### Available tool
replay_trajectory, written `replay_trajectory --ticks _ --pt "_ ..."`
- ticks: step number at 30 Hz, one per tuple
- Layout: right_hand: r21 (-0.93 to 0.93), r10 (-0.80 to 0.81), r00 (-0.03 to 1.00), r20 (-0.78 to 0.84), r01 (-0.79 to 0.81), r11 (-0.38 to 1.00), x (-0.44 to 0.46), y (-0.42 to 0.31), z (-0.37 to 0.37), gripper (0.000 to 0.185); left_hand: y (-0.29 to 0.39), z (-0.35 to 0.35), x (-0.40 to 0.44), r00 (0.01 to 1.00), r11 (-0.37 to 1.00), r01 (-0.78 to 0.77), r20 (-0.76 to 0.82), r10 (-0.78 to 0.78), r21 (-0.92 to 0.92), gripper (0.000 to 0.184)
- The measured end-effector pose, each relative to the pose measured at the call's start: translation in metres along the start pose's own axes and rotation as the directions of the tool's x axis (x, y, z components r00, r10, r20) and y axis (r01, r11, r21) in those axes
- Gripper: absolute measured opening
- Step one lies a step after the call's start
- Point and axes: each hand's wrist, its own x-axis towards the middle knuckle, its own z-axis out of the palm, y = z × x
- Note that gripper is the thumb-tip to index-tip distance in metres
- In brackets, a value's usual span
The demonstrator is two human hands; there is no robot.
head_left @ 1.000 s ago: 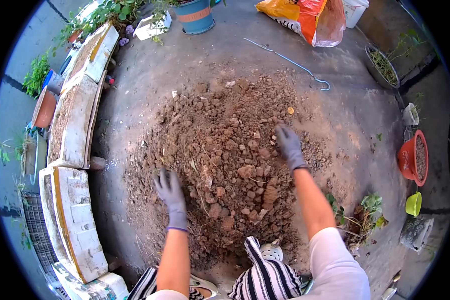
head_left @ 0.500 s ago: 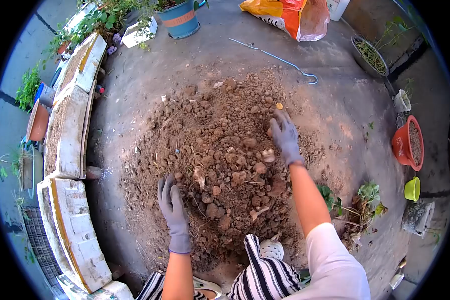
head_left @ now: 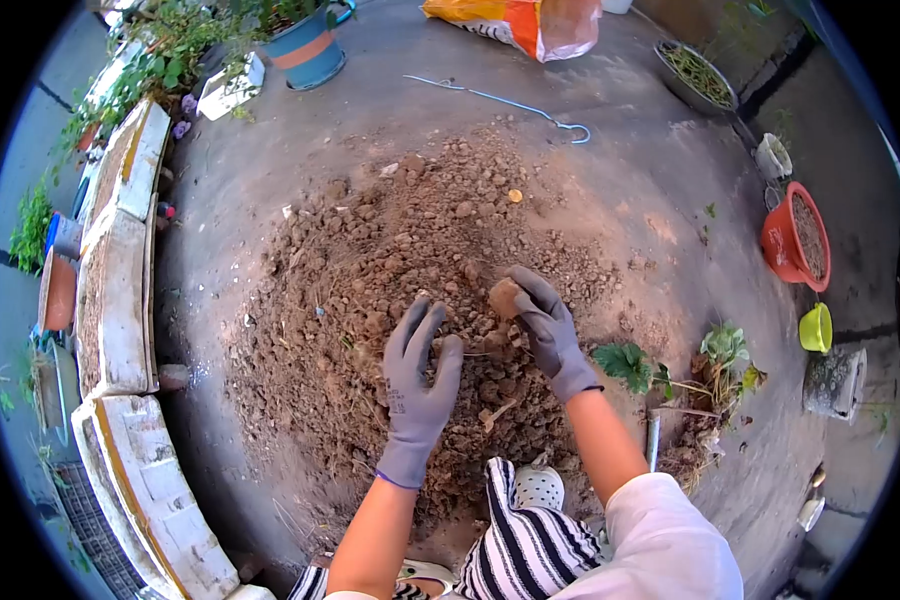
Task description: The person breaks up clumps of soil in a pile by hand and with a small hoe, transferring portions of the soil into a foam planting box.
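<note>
A broad heap of brown, lumpy soil (head_left: 310, 400) lies on the concrete in front of me. My right hand (head_left: 552, 335), in a grey glove, has its thumb and fingers closed on a clod of soil (head_left: 506, 298) above the right half of the heap. My left hand (head_left: 420, 380), gloved too, is over the middle of the heap with fingers spread and thumb apart. Nothing shows in its grasp, though its fingertips are close to the soil. A pale fragment (head_left: 497, 413) lies between my wrists. Farther off on the heap is a small orange-yellow disc (head_left: 515, 196).
White foam planter boxes (head_left: 120, 310) line the left side. Uprooted leafy plants (head_left: 722, 350) lie at right, near a metal rod (head_left: 654, 440). Beyond are a red pot (head_left: 792, 245), a blue hanger (head_left: 495, 97), a blue bucket (head_left: 308, 62) and an orange bag (head_left: 520, 22).
My left hand has moved right and forward, to the middle of the heap. The right hand has come back toward it and now grips a clod. The view has shifted slightly.
</note>
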Motion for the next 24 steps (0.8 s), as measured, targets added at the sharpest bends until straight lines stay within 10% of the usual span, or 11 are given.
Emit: replay_trajectory --ticks 4,6,7,13,15,19,24 --pt "0.305 0.101 0.988 0.119 -0.133 0.943 -0.041 -0.025 0.015 0.046 0.004 0.034 -0.007 0.981 0.878 0.189 0.121 -0.15 -0.44 0.062" --pt "-0.232 -0.234 0.929 0.287 0.305 0.924 -0.061 -0.015 0.029 0.045 0.025 0.033 -0.012 0.708 0.28 0.666 0.469 -0.527 -0.691 0.067" --pt "-0.408 -0.246 0.898 0.364 0.391 0.825 -0.067 -0.019 0.026 0.045 0.021 0.031 -0.017 0.682 0.183 0.653 0.466 -0.563 -0.735 0.067" --pt "-0.589 -0.244 0.931 0.273 0.362 0.723 -0.075 0.021 -0.034 0.051 -0.002 -0.015 -0.059 0.653 0.425 0.693 0.256 -0.713 -0.583 0.035" --pt "-0.964 -0.42 0.904 0.078 0.176 0.2 -0.055 0.037 -0.05 0.058 -0.014 -0.025 -0.067 0.686 0.463 0.669 0.245 -0.685 -0.581 0.033" --pt "-0.879 -0.001 0.937 -0.349 -0.328 0.345 -0.014 0.052 -0.054 0.064 -0.017 -0.026 -0.065 0.681 0.456 0.658 0.216 -0.7 -0.599 0.034" --pt "-0.681 -0.068 0.972 -0.226 -0.107 0.725 0.0 0.091 -0.092 0.055 -0.002 -0.034 -0.054 0.648 0.421 0.708 0.283 -0.708 -0.567 0.036"
